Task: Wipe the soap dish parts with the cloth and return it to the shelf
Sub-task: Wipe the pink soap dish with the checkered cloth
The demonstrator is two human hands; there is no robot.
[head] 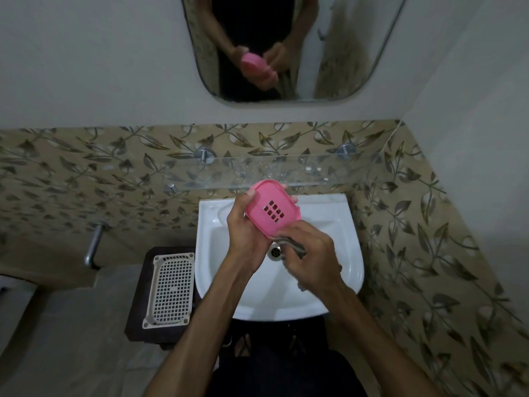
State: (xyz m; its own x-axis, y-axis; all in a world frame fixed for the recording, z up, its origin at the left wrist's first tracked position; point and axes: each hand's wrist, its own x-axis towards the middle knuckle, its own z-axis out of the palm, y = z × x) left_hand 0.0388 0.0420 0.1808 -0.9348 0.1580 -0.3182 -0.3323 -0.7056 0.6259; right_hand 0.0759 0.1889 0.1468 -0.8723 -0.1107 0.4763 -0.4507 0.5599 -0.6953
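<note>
Just above the middle of the frame, over a white ceramic washbasin, a pink oval plastic soap dish part with a block of small rectangular drain holes is held tilted, its inner face turned toward the camera. The left hand grips it from the left, fingers curled round the far edge with fingertips showing at the upper right rim and the thumb hooked on the upper left rim. The right hand, lower and to the right, has its fingers bunched together and curled round a grey crumpled cloth, which touches the dish part's lower right edge. How the fingertips lie inside the cloth cannot be told.

Directly behind the dish, across the centre, a clear glass shelf on chrome brackets is fixed to a beige leaf-patterned tile wall. At the top centre a rounded mirror reflects both hands and the pink part. Left of the basin, in the lower left, a white plastic grid tray lies on a dark brown stand. A metal drain shows in the basin between the wrists.
</note>
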